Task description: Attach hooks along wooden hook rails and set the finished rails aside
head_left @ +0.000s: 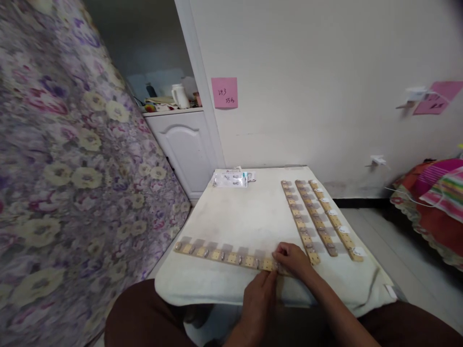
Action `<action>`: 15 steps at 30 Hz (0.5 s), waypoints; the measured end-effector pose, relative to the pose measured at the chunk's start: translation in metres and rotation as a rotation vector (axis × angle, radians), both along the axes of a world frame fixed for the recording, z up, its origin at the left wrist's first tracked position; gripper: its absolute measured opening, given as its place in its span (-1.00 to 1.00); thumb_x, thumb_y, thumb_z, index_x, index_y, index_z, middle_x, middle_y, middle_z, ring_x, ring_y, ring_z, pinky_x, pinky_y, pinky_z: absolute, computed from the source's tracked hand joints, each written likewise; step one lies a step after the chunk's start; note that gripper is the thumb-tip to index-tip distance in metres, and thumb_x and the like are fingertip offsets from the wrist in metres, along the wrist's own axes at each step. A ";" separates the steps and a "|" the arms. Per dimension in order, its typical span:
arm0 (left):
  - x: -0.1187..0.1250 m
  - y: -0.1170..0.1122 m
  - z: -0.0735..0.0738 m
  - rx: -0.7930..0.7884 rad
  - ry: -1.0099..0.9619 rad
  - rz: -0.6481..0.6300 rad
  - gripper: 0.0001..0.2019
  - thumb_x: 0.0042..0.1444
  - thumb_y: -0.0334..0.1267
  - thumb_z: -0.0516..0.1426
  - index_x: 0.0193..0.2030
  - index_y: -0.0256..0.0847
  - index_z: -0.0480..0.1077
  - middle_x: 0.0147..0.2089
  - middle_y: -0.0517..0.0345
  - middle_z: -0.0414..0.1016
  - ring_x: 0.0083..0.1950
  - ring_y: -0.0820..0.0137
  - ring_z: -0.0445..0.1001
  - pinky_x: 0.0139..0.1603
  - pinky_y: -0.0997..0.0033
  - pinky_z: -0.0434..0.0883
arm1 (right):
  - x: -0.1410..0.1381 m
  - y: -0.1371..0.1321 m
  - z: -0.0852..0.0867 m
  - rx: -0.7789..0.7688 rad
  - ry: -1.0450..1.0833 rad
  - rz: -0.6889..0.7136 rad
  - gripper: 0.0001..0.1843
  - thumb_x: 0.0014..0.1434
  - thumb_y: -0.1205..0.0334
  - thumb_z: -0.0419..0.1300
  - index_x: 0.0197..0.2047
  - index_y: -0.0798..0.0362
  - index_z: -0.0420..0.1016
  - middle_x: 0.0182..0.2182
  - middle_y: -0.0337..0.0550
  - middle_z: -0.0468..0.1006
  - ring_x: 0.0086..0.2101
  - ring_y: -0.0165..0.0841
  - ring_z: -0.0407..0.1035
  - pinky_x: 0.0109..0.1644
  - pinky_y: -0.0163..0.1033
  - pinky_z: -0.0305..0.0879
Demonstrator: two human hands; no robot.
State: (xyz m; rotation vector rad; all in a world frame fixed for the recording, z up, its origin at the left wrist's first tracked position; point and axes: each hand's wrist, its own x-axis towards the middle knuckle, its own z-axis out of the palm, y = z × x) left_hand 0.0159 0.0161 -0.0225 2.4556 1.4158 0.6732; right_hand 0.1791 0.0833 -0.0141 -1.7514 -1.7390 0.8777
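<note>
A long wooden strip [231,256] with small metal loops or hooks along it lies across the front of the table. My left hand [258,296] is at the strip's near edge toward its right end, fingers pressed together against the wood. Just beyond it, my right hand [293,260] bends over the same end with thumb and fingertips pinched. Whatever lies between those fingertips is too small and covered to make out. Three similar strips lie lengthwise on the right: an inner strip [298,221], a middle strip [316,218] and an outer strip [334,220] carrying whitish pieces.
A pale cloth covers the table [231,212]. Flat clear packaging [229,179] lies at its far left corner, near the wall. A flowered curtain [72,168] hangs on the left, by a white cabinet [184,149]. Red bedding [412,202] is at the right.
</note>
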 end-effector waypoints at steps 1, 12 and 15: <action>0.000 0.000 -0.001 0.003 0.004 0.002 -0.70 0.24 -0.35 -0.10 0.02 -0.13 0.35 -0.20 0.07 0.50 -0.25 0.38 0.45 -0.26 0.43 0.40 | 0.000 0.001 0.000 -0.002 0.003 -0.002 -0.80 0.01 0.12 0.12 -0.52 0.05 0.42 -0.56 -0.26 0.47 -0.48 -0.41 0.30 -0.43 -0.36 0.03; -0.001 -0.002 0.008 -0.165 -0.190 0.037 -0.71 0.22 -0.29 -0.08 -0.02 -0.09 0.39 -0.20 0.11 0.49 -0.21 0.34 0.42 -0.18 0.37 0.35 | 0.003 0.004 -0.009 -0.008 0.046 0.011 -0.77 0.00 0.10 0.15 -0.56 0.07 0.41 -0.59 -0.25 0.46 -0.52 -0.42 0.26 -0.44 -0.36 0.03; 0.000 -0.002 0.008 -0.214 -0.246 0.068 -0.74 0.20 -0.29 -0.04 -0.08 -0.08 0.42 -0.25 0.14 0.49 -0.23 0.36 0.41 -0.20 0.40 0.33 | 0.006 0.005 -0.008 -0.004 0.067 0.042 -0.75 0.01 0.09 0.15 -0.54 0.08 0.45 -0.60 -0.26 0.45 -0.52 -0.43 0.25 -0.45 -0.36 0.02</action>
